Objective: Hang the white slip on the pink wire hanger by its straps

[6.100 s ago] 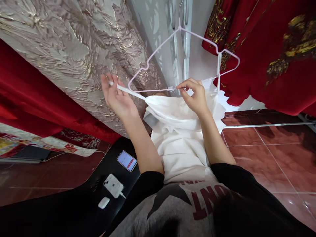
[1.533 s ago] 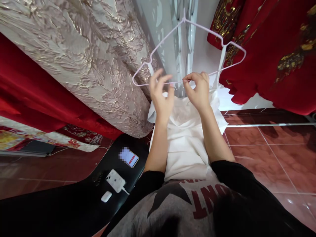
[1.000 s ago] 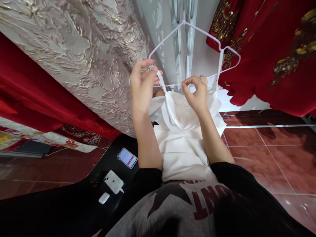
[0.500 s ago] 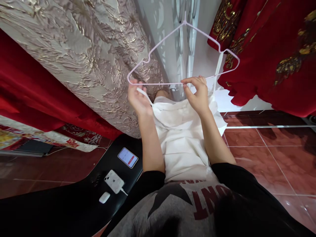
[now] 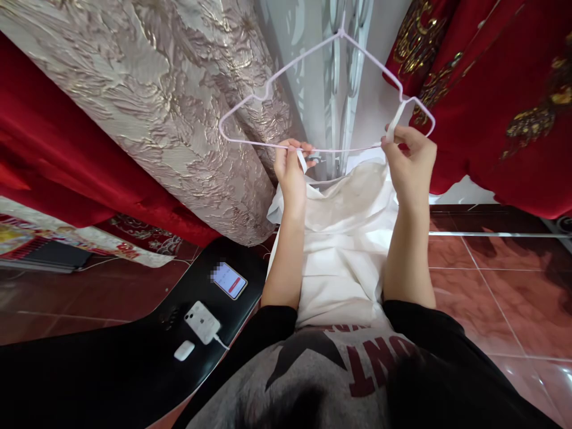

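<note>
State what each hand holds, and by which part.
Left hand pinches the white garment by its left strap at the hanger bar; right hand pinches the right strap near the hanger's notch.

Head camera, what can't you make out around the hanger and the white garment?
Head view:
- Hanger hook: cut off by the top edge.
- Left strap end: hidden inside the left hand grip.
- Phone screen: blurred.
- White garment hem: hidden behind the grey shirt.

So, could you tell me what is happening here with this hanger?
A person holds a white garment up to a pale wire hanger. The right hand pinches the right strap, looped over the hanger's right shoulder. The left hand grips the left strap by the bottom bar; the hanger's left shoulder is bare.
</note>
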`<state>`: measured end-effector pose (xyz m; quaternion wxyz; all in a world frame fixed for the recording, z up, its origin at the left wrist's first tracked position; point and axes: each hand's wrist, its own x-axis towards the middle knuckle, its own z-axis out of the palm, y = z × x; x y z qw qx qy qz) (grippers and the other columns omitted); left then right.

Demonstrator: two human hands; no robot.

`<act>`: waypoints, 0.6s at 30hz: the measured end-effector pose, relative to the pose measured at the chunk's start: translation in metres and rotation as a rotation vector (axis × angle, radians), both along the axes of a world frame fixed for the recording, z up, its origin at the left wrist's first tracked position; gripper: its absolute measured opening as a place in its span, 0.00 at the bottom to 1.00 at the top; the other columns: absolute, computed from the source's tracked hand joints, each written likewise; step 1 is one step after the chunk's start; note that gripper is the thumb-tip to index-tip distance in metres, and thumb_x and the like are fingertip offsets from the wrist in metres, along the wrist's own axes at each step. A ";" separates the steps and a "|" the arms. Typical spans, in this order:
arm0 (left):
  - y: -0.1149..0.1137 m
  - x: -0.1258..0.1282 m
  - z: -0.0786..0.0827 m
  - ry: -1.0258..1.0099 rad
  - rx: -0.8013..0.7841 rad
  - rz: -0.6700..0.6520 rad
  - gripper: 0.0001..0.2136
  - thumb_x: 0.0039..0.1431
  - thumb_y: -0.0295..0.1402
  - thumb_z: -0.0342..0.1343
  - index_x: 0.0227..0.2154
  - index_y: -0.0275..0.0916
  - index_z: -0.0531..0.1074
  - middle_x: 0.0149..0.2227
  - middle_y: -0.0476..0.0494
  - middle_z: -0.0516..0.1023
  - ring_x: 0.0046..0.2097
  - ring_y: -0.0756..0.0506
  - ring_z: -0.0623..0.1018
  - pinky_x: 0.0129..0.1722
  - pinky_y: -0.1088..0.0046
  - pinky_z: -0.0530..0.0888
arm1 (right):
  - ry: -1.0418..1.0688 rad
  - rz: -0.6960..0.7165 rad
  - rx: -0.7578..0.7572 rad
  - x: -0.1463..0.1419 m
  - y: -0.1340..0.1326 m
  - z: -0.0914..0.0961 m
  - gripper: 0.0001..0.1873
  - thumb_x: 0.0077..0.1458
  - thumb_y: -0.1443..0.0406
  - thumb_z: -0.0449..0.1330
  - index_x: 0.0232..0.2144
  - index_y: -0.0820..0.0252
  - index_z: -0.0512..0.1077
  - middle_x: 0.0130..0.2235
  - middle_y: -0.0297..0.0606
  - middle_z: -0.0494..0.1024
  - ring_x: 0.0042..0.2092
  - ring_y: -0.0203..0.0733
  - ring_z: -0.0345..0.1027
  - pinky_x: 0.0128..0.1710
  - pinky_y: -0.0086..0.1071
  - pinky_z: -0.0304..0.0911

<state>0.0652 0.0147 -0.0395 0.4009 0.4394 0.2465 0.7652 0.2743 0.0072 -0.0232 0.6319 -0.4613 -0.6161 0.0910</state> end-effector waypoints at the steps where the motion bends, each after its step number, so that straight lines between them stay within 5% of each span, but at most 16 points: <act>1: 0.001 0.000 0.001 0.004 -0.014 0.000 0.09 0.70 0.27 0.44 0.34 0.42 0.66 0.32 0.47 0.77 0.36 0.48 0.80 0.30 0.76 0.76 | 0.033 -0.005 -0.020 -0.001 -0.004 0.005 0.13 0.55 0.66 0.57 0.43 0.57 0.76 0.40 0.36 0.79 0.44 0.40 0.73 0.46 0.39 0.68; 9: 0.009 0.001 -0.003 -0.020 -0.022 -0.031 0.10 0.69 0.23 0.44 0.34 0.40 0.67 0.31 0.47 0.78 0.29 0.49 0.79 0.25 0.78 0.75 | 0.218 -0.011 -0.027 0.007 -0.023 0.045 0.08 0.50 0.73 0.59 0.28 0.67 0.79 0.24 0.37 0.76 0.25 0.29 0.67 0.27 0.27 0.62; 14: 0.010 -0.001 -0.006 -0.015 0.020 -0.030 0.10 0.69 0.24 0.46 0.33 0.41 0.68 0.31 0.48 0.78 0.27 0.50 0.77 0.23 0.77 0.73 | 0.188 0.011 0.070 0.021 -0.022 0.065 0.12 0.50 0.75 0.55 0.29 0.67 0.79 0.25 0.41 0.76 0.27 0.32 0.70 0.29 0.31 0.65; 18: 0.009 0.000 -0.005 -0.007 -0.001 -0.025 0.10 0.69 0.24 0.46 0.33 0.41 0.68 0.31 0.48 0.78 0.26 0.50 0.76 0.22 0.77 0.72 | 0.088 0.008 -0.141 0.018 -0.015 0.061 0.07 0.48 0.71 0.62 0.32 0.66 0.79 0.25 0.35 0.74 0.26 0.27 0.62 0.28 0.28 0.56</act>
